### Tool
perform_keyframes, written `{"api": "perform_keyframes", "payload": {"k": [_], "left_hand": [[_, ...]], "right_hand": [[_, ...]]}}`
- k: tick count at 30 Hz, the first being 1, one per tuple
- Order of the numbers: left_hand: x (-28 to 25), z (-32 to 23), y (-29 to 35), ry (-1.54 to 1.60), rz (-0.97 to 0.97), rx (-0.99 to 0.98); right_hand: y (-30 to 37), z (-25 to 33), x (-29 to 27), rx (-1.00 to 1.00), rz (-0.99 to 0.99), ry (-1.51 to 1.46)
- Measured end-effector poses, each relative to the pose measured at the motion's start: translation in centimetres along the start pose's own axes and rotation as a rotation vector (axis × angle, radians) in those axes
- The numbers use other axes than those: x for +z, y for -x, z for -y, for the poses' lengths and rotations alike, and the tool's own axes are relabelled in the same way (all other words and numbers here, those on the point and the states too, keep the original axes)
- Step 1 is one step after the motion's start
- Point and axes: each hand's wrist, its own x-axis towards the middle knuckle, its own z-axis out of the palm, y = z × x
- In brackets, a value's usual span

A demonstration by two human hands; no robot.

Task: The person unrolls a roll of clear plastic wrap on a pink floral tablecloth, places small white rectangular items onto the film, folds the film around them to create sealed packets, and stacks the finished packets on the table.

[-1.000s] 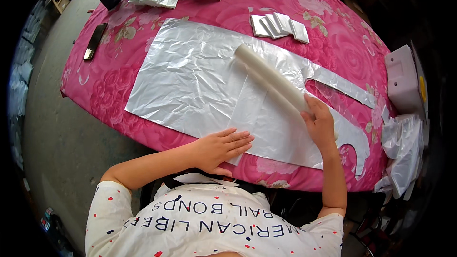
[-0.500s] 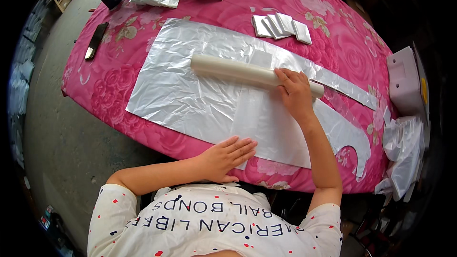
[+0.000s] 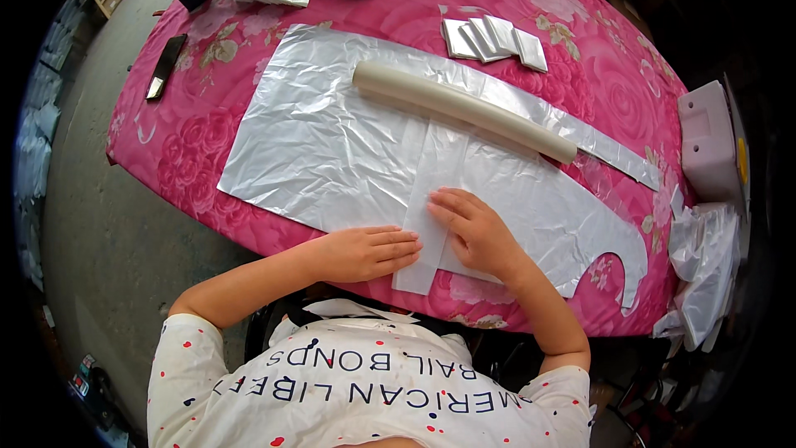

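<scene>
Taking the clock from the right grip, 12 at the view's top, the pale roll blocks the way at 12, with a row of small silvery packets beyond, and the left grip leaves only a narrow gap near 9. Toward 10, a hand could pass low over the flat, crumpled plastic sheet and pink table cloth as far as the black phone. Toward 3, the way is low until the bundled clear bags, while a pale box stands at 2.
</scene>
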Motion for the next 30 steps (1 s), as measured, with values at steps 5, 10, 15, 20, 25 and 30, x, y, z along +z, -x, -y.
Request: {"api": "perform_keyframes", "payload": {"k": [5,10,15,20,25,30], "left_hand": [[0.6,-0.1,-0.9,-0.03,-0.071,-0.056],[1.5,0.2,-0.9,0.319,-0.271,-0.211],[0.0,1.3,-2.9,0.044,-0.244,-0.338],[1.1,2.0,-3.0,0.029,-0.278,-0.353],[1.1,2.7,-3.5,0.252,-0.348,-0.562],[-0.3,3.2,-5.0,0.594,-0.502,-0.954]], "right_hand": [[0.4,0.5,0.4,0.004,0.006,0.002],[0.2,0.9,1.2,0.02,-0.083,0.085],[0.5,0.5,2.4,0.038,-0.192,0.173],[0.8,0.4,2.1,0.104,-0.217,0.162],[0.0,-0.1,1.3,0.29,-0.3,-0.081],[-3.0,-0.7,-0.3,0.89,-0.186,-0.463]]}}
